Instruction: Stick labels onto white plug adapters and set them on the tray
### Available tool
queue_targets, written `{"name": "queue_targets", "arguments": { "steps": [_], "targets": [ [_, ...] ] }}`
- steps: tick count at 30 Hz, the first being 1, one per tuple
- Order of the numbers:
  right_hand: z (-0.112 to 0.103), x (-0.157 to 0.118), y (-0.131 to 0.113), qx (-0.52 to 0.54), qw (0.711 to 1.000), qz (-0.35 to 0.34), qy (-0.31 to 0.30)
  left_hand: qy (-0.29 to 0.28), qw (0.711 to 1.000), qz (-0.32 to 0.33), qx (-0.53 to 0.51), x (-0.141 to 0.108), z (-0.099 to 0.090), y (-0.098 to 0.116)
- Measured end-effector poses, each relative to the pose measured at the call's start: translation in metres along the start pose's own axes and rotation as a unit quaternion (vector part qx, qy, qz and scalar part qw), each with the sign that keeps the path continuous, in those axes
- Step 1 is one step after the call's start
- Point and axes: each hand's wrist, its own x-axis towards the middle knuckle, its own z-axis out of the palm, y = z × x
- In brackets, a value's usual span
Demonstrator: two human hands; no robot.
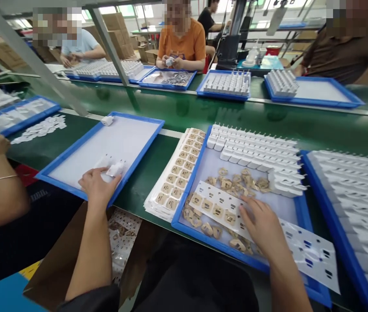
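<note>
Starting at the far left, a neighbouring person's forearm (5,190) with a thin bangle reaches toward a blue-edged tray of white pieces (51,102); flat white pieces (43,129) lie loose beside it on the green table (138,182). Next comes a white-lined tray with a blue rim (73,141), a white block (108,121) at its far left corner. The wearer's left hand (98,184) is over its near right part, thumb and fingers pinching a small white part (115,169), slightly blurred. Across the table, a person in an orange shirt (182,41) holds a small white item (169,61) above another tray. To the right of the white-lined tray is a stack of sticker sheets (177,173) with beige labels. Touching it is a second blue-rimmed tray (289,206), holding rows of white pronged housings (255,147) at the far side and scattered beige pieces (236,182) nearer. A partly used label sheet (314,249) slants across that tray and over its near right edge. The right hand (263,221) rests on this sheet, fingers bent and slightly spread; whether they pinch it cannot be told. At the far right, another tray is packed with white housings (359,208)
</note>
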Motion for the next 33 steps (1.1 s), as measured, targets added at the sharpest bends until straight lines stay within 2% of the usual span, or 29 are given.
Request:
{"name": "queue_targets", "arguments": {
  "steps": [2,4,6,8,9,11,13,16,18,19,22,24,27,33],
  "targets": [
    [-0.002,0.000,-0.004,0.010,1.000,0.007,-0.004,0.023,0.998,0.045,-0.035,-0.012,-0.003,0.015],
    [-0.009,0.001,-0.009,0.038,0.999,0.014,0.000,-0.009,0.987,0.122,-0.109,-0.033,-0.008,0.042],
    [-0.019,0.002,-0.013,0.085,0.996,0.020,0.004,-0.120,0.957,0.183,-0.189,-0.059,-0.011,0.077],
    [-0.029,0.002,-0.014,0.127,0.991,0.031,0.005,-0.243,0.909,0.241,-0.237,-0.083,-0.011,0.114],
    [-0.034,0.002,-0.013,0.141,0.989,0.037,0.005,-0.287,0.883,0.274,-0.253,-0.093,-0.010,0.131],
    [-0.041,0.001,-0.010,0.155,0.987,0.043,0.006,-0.343,0.843,0.313,-0.272,-0.106,-0.005,0.157],
    [-0.044,-0.001,-0.008,0.144,0.989,0.034,0.012,-0.380,0.822,0.317,-0.284,-0.112,0.000,0.172],
    [-0.043,0.001,-0.015,0.079,0.993,0.011,0.093,-0.443,0.795,0.281,-0.303,-0.113,0.006,0.180],
    [-0.040,0.004,-0.030,0.059,0.986,-0.019,0.153,-0.485,0.769,0.248,-0.333,-0.114,0.008,0.181],
    [-0.037,0.006,-0.040,0.073,0.983,-0.044,0.162,-0.507,0.751,0.232,-0.354,-0.115,0.009,0.181],
    [-0.025,0.011,-0.071,0.144,0.975,-0.122,0.120,-0.570,0.688,0.182,-0.411,-0.120,0.009,0.180],
    [-0.017,0.014,-0.085,0.167,0.970,-0.141,0.104,-0.595,0.662,0.155,-0.429,-0.122,0.009,0.180],
    [-0.009,0.015,-0.095,0.191,0.966,-0.140,0.108,-0.605,0.653,0.135,-0.434,-0.123,0.009,0.179],
    [-0.006,0.013,-0.093,0.217,0.962,-0.119,0.114,-0.616,0.639,0.116,-0.446,-0.126,0.011,0.181]
  ]
}}
